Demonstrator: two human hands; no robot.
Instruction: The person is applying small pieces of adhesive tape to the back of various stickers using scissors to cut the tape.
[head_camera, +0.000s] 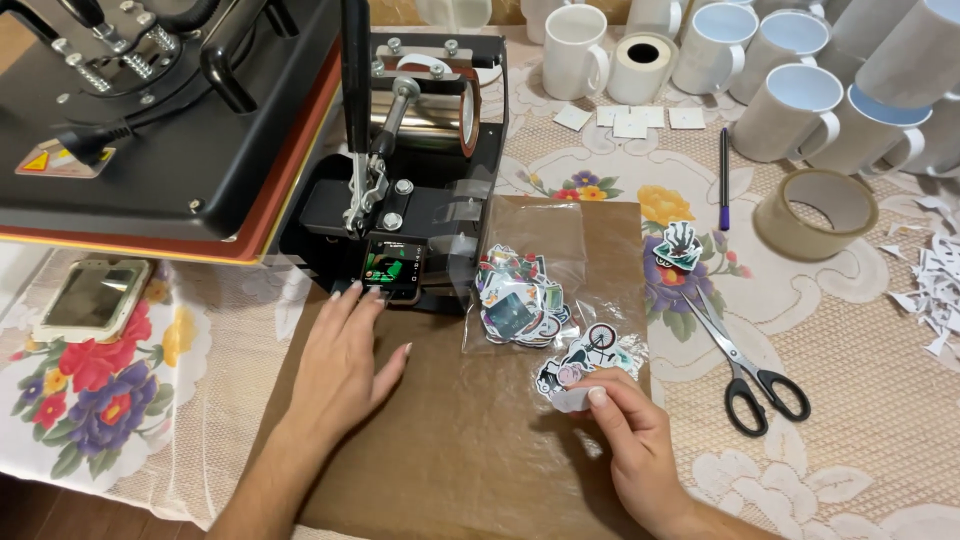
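My left hand (348, 352) lies open on the brown paper sheet (470, 440), its fingertips touching the small control panel (394, 268) at the front of the black mug press (420, 150). My right hand (628, 438) pinches the lower edge of a clear plastic bag (545, 240), right beside a cut-out sticker (580, 362). A pile of several colourful stickers (515, 298) lies in the bag, between the two hands.
A large flat heat press (160, 110) fills the upper left. Black-handled scissors (745, 365), a purple pen (724, 178), a tape roll (815, 212), another sticker (678, 245), several white mugs (790, 90), paper scraps (935, 280) and a phone (92, 296) lie around.
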